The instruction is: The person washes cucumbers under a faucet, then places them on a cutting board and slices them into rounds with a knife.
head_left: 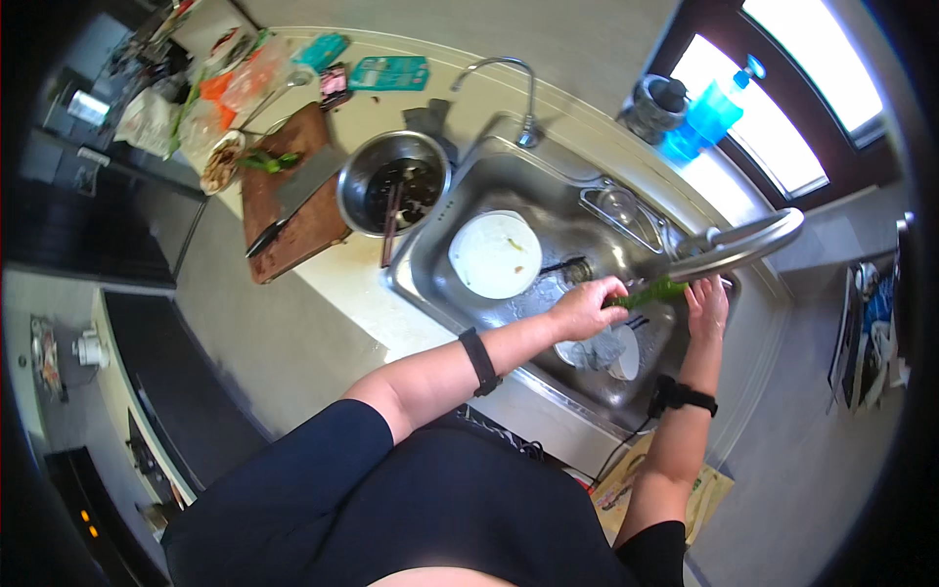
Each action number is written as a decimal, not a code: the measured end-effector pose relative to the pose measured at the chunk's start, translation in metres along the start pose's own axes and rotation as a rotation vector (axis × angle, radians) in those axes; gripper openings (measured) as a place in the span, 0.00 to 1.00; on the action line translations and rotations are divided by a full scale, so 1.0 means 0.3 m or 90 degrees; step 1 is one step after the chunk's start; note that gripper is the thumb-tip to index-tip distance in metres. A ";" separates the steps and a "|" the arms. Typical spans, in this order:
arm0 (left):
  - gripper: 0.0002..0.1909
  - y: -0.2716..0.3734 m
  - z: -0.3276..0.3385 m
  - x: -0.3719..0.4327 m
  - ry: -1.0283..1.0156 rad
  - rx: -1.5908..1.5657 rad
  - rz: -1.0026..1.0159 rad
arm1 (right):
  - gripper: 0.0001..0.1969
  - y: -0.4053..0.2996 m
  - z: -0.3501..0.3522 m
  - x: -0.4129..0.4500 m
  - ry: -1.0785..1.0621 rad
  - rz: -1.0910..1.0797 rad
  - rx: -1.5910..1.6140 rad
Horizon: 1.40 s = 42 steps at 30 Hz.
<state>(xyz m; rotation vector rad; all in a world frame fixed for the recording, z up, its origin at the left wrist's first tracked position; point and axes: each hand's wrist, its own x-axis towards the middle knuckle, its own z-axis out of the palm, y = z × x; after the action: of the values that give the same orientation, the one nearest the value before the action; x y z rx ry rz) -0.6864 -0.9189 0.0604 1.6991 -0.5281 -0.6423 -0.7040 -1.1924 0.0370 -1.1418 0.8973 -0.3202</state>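
Note:
A long green vegetable (pixel 655 293), its kind not clear, lies between my two hands over the right part of the stainless steel sink (pixel 469 192). My left hand (pixel 589 308) grips its left end, thumb and fingers closed around it. At the other end my right hand (pixel 708 308) touches it with fingers pointing away from me; whether they close on it is hidden. A curved metal faucet (pixel 741 242) arches just above the vegetable and partly covers it. Below my left hand are a crumpled clear plastic bag (pixel 598 351) and a white bowl (pixel 625 354).
A white plate (pixel 493 255) with food scraps lies in the sink's left part. Left of the sink stand a steel pot (pixel 352 158) of dark liquid with chopsticks (pixel 391 220) and a wooden cutting board (pixel 293 253) bearing a cleaver (pixel 308 180). A second faucet (pixel 530 103) rises behind the sink.

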 end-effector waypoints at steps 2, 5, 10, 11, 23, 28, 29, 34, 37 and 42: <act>0.15 0.017 -0.050 -0.062 -0.008 0.123 -0.004 | 0.29 0.036 0.026 -0.052 0.016 -0.004 -0.039; 0.14 -0.017 -0.100 -0.148 0.012 0.300 0.079 | 0.31 0.085 0.067 -0.140 -0.049 0.026 -0.163; 0.13 0.000 -0.171 -0.238 0.015 0.477 0.109 | 0.22 0.282 0.079 -0.253 -0.166 -0.316 -0.583; 0.13 0.005 -0.196 -0.267 0.027 0.491 0.118 | 0.21 0.301 0.109 -0.308 -0.188 -0.380 -0.646; 0.13 -0.006 -0.713 -0.696 0.148 0.442 0.101 | 0.18 0.230 0.407 -0.733 -0.251 -0.397 -0.732; 0.14 -0.003 -1.001 -0.887 0.251 0.455 0.098 | 0.17 0.350 0.548 -0.889 -0.310 -0.483 -0.770; 0.14 -0.006 -1.059 -0.920 0.274 0.444 0.102 | 0.16 0.365 0.591 -0.938 -0.321 -0.445 -0.783; 0.15 -0.041 -1.314 -1.037 0.301 0.399 0.113 | 0.13 0.500 0.814 -1.140 -0.354 -0.359 -0.718; 0.15 -0.111 -1.433 -1.056 0.364 0.441 0.127 | 0.12 0.542 0.985 -1.261 -0.405 -0.325 -0.711; 0.15 -0.192 -1.546 -1.093 0.422 0.460 0.056 | 0.13 0.641 1.224 -1.292 -0.510 -0.467 -0.719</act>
<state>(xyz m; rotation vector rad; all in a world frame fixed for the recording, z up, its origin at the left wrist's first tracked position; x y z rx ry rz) -0.6215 -0.3554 0.1248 2.3944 -0.3619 0.2397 -0.7098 -0.6271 0.0876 -2.4023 -0.1895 0.1265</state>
